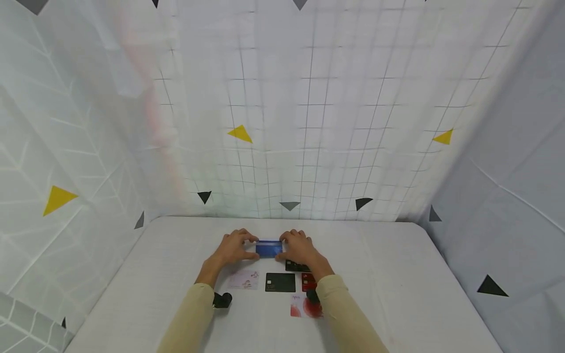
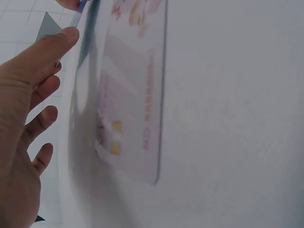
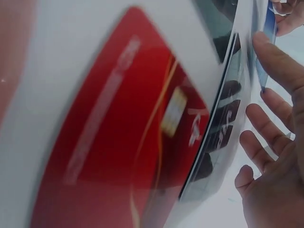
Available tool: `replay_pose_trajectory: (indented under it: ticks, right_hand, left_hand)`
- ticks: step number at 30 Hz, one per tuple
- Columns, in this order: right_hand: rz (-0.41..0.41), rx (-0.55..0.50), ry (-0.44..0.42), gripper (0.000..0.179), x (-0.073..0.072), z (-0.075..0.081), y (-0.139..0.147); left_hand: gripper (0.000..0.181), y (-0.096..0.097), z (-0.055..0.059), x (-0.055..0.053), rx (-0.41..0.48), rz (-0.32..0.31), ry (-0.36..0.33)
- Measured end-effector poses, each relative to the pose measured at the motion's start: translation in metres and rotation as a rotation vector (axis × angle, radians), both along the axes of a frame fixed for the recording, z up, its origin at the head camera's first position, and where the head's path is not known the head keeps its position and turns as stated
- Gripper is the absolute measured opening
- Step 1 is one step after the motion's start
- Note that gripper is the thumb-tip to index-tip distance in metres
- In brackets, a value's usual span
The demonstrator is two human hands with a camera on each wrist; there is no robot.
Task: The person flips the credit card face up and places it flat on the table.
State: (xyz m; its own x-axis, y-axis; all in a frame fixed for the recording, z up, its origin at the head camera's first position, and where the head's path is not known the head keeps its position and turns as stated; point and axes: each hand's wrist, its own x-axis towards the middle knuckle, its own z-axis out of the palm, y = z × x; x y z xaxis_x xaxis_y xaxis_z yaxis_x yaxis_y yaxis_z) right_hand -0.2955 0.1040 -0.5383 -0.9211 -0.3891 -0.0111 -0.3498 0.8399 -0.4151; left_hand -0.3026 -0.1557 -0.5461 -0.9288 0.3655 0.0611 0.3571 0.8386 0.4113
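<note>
A blue card (image 1: 269,249) lies at the far side of the white table, between both hands. My left hand (image 1: 234,247) pinches its left end between thumb and fingers. At the right end, my right hand (image 1: 300,249) pinches it the same way. The right wrist view shows the blue card (image 3: 270,24) near the right thumb (image 3: 278,57). In the left wrist view the left thumb (image 2: 52,47) reaches forward, and the card is almost wholly hidden. Beneath the right wrist lies a black card (image 1: 296,266), partly covered.
Nearer me lie a pale pink card (image 1: 243,279), a dark VIP card (image 1: 280,282), a red card (image 1: 307,280) and a white card with red circles (image 1: 297,309). Dark wrist devices (image 1: 222,300) sit at the sleeves. White sheets (image 1: 282,98) enclose the table.
</note>
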Motion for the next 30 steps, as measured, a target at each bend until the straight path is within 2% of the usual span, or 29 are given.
replay_pose_trajectory:
  ticks: [6,12,23,27,30]
  right_hand:
    - [0.001,0.021,0.021,0.063,0.005,0.002,0.014]
    - [0.021,-0.080,-0.007,0.059,0.019,0.011,0.037]
    - [0.044,-0.312,-0.091,0.058,0.064,0.026,0.085]
    - [0.035,-0.345,-0.107,0.058,0.080,0.027,0.096]
    - [0.036,-0.349,-0.107,0.059,0.088,0.024,0.105]
  left_hand:
    - [0.053,0.012,0.004,0.007,0.031,-0.036,0.019]
    - [0.052,0.029,0.008,0.020,0.083,-0.071,0.045]
    - [0.057,0.059,0.012,0.060,0.238,-0.164,0.035]
    - [0.060,0.066,0.011,0.073,0.275,-0.207,0.008]
    - [0.062,0.070,0.010,0.079,0.286,-0.246,-0.004]
